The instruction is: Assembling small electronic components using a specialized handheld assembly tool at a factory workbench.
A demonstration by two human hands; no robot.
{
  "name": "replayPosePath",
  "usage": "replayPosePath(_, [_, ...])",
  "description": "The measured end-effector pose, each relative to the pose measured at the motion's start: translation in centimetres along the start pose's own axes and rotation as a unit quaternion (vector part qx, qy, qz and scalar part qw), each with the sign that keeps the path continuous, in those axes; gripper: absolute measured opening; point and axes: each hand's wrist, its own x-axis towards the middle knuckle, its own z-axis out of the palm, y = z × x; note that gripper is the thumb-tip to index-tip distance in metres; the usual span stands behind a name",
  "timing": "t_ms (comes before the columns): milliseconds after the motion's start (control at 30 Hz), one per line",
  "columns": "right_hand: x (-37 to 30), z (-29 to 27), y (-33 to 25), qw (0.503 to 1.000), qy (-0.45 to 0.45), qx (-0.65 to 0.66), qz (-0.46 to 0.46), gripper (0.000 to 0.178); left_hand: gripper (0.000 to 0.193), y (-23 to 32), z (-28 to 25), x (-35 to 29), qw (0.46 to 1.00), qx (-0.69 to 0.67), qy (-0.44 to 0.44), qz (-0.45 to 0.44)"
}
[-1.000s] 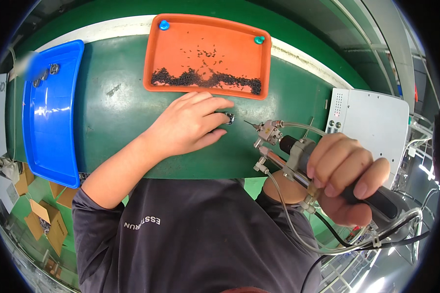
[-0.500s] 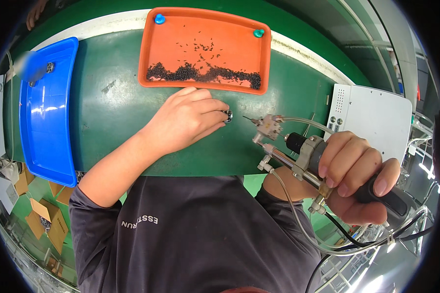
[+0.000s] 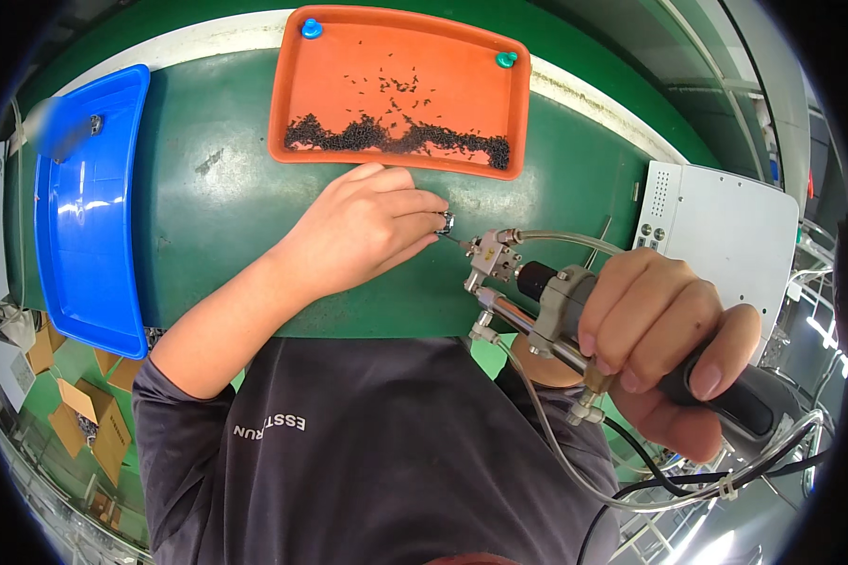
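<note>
a: where's the left hand (image 3: 363,235)?

b: lying on the green desk (image 3: 217,235), just below the near rim of the orange tray (image 3: 297,85). its fingers are pressed together, and the tips pinch a small shiny metal part (image 3: 446,223) against the desk top.

a: and the right hand (image 3: 674,353)?

b: wrapped shut around the dark grip of a powered screwdriver (image 3: 556,306), thumb on the near side, fingers curled over the top. the tool lies almost flat, slanting up and to the left, and its thin tip sits right at the metal part, touching it or very nearly; i cannot tell which.

a: what hangs off the tool?

b: clear hoses (image 3: 575,452) loop from the brass fittings on its body down toward the lower right, along with a black cable (image 3: 631,499).

a: what's in the tray?

b: a band of small black screws (image 3: 396,139) heaped along its near side, with loose ones scattered above. a blue knob (image 3: 311,28) sits at its far left corner, a teal knob (image 3: 506,59) at the far right.

a: anything else on the desk?

b: a blue bin (image 3: 89,207) at the left end, well apart from the hands, with something small and dark at its far end, too blurred to make out. to the right of the tool there's a white box (image 3: 725,235) with a vented panel and small round buttons. cardboard cartons (image 3: 85,424) lie on the floor at the lower left.

a: the person?

b: a dark short-sleeved shirt (image 3: 349,452) fills the lower middle, both forearms bare.
</note>
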Motion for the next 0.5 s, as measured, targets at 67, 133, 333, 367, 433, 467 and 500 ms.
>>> replayPosePath(67, [0.1,0.0,0.0,1.0,-0.008,0.003,0.008,0.042,0.022,0.1,0.0,-0.1,1.0,0.005,0.006,-0.001])
replayPosePath(133, [0.2,0.0,0.0,1.0,-0.016,0.005,0.016,0.042,0.022,0.1,0.0,-0.1,1.0,0.007,0.006,0.002])
replayPosePath(333, [0.4,0.0,0.3,0.999,-0.024,0.004,0.022,0.042,0.021,-0.1,0.2,0.0,1.0,0.009,0.005,0.002])
replayPosePath(367, [0.5,0.0,0.4,0.999,-0.026,0.004,0.023,0.042,0.021,-0.2,0.1,0.0,1.0,0.009,0.006,0.0])
replayPosePath(433, [0.8,0.2,0.6,0.999,-0.029,0.006,0.024,0.041,0.021,-0.4,0.1,0.1,1.0,0.009,0.007,0.0])
replayPosePath(467, [1.0,0.4,0.6,0.999,-0.025,-0.003,0.028,0.04,0.021,-0.4,0.1,0.1,1.0,0.01,0.008,0.001])
replayPosePath(500, [1.3,0.6,0.6,0.999,-0.023,-0.01,0.031,0.039,0.021,-0.4,0.1,0.4,1.0,0.015,0.008,0.0])
